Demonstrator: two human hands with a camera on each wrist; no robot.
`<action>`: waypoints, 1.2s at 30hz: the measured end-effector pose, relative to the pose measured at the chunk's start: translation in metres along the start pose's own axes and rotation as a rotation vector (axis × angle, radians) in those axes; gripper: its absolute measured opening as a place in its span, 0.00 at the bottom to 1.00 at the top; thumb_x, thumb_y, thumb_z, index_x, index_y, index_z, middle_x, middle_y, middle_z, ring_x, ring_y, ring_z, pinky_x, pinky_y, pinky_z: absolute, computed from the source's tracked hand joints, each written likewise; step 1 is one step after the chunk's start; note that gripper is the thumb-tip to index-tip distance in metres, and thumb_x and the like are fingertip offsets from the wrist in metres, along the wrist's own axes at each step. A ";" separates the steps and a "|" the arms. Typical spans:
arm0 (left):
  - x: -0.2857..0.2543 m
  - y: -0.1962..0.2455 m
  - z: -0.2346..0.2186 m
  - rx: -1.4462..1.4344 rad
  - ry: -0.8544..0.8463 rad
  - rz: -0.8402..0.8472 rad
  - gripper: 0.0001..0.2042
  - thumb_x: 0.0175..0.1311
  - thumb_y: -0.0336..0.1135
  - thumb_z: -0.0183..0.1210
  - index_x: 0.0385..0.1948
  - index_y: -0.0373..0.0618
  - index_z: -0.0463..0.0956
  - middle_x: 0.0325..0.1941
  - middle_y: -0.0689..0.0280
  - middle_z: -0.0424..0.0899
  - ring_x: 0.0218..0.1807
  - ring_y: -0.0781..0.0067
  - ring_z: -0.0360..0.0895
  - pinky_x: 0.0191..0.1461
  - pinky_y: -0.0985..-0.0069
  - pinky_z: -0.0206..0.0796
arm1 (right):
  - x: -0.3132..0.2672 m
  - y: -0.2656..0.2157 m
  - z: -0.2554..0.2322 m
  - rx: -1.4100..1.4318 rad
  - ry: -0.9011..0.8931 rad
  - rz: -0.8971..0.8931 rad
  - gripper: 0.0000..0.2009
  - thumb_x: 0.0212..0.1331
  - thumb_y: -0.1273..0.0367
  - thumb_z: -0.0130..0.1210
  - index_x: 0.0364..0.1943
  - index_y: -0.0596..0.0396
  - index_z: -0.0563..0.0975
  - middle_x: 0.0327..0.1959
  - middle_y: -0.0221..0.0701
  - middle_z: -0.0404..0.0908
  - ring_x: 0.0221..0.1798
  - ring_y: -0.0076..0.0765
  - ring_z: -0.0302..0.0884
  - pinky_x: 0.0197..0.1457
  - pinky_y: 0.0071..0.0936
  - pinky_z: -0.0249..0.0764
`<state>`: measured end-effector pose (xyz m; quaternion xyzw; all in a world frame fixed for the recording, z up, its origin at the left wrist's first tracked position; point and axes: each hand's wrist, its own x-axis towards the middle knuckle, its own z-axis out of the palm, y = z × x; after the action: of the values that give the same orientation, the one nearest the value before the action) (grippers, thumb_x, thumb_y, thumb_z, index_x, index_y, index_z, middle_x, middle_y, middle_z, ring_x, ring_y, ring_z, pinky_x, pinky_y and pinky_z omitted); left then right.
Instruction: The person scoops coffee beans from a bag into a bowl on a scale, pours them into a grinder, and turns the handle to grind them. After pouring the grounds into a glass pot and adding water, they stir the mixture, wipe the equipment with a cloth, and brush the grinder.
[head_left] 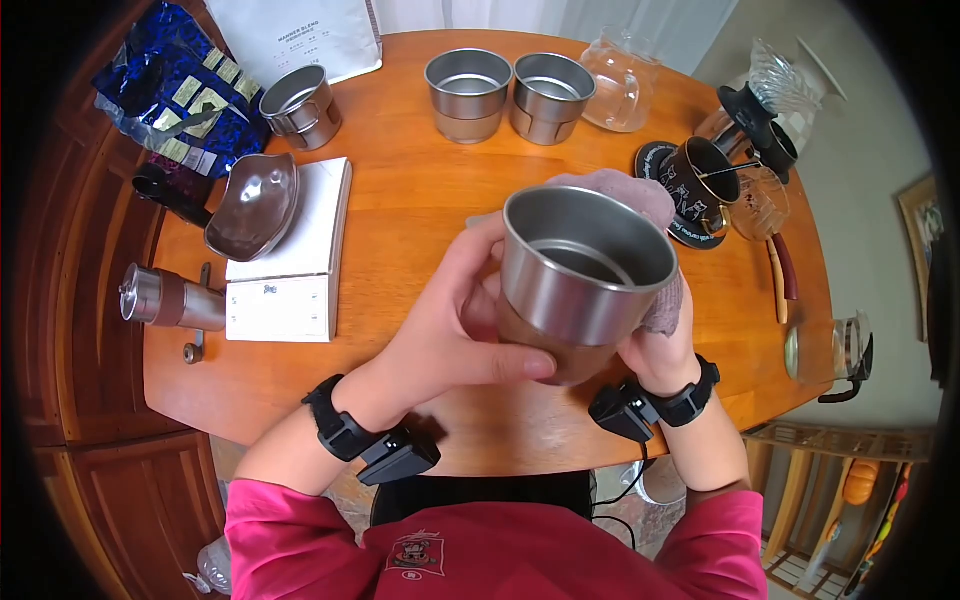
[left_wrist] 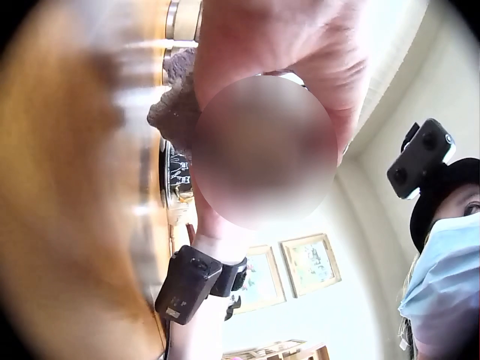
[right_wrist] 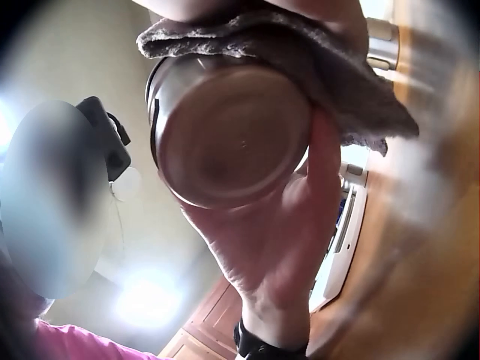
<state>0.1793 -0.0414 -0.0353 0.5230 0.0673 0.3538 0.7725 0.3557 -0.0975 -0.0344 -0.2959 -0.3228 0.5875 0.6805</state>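
A steel cup (head_left: 590, 290) with a brown band is held above the table's near half, tilted so its inside shows in the head view. The left hand (head_left: 450, 320) grips its left side, thumb across the band. Behind and right of the cup, the right hand (head_left: 665, 345) holds a mauve cloth (head_left: 640, 200) against it. The right wrist view shows the cup's round base (right_wrist: 236, 139), the cloth (right_wrist: 330, 71) along its upper edge and the left hand (right_wrist: 274, 232) around it. In the left wrist view the base is blurred, with the cloth (left_wrist: 176, 105) beside it.
Two steel cups (head_left: 468, 95) and a glass server (head_left: 618, 85) stand at the back. Left are a handled cup (head_left: 303, 110), a brown dish (head_left: 253, 205), a white scale (head_left: 285, 305) and a grinder (head_left: 165, 300). Right are a black mug (head_left: 700, 175) and a glass dripper (head_left: 780, 85).
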 end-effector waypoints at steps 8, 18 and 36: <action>0.004 0.001 -0.004 0.131 0.151 0.120 0.30 0.63 0.24 0.46 0.65 0.45 0.41 0.61 0.55 0.61 0.59 0.69 0.64 0.59 0.72 0.58 | 0.005 0.002 0.015 -0.102 0.118 -0.171 0.22 0.67 0.60 0.34 0.62 0.54 0.53 0.62 0.33 0.59 0.64 0.32 0.56 0.66 0.35 0.53; 0.000 -0.007 -0.005 0.405 0.311 0.038 0.39 0.48 0.34 0.66 0.60 0.39 0.48 0.58 0.59 0.61 0.60 0.70 0.60 0.60 0.71 0.56 | -0.016 0.004 0.018 -0.683 -0.009 -0.326 0.15 0.61 0.74 0.44 0.52 0.62 0.65 0.51 0.37 0.70 0.53 0.35 0.67 0.57 0.29 0.60; -0.001 0.022 0.008 -0.047 0.162 -0.349 0.41 0.36 0.27 0.70 0.58 0.42 0.58 0.55 0.65 0.69 0.57 0.74 0.65 0.60 0.73 0.57 | 0.000 -0.003 0.009 -0.140 -0.046 -0.087 0.18 0.63 0.70 0.39 0.56 0.62 0.61 0.55 0.36 0.66 0.59 0.32 0.62 0.63 0.30 0.55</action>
<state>0.1718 -0.0439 -0.0129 0.4553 0.2105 0.2568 0.8261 0.3501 -0.0981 -0.0264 -0.3150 -0.3912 0.5398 0.6755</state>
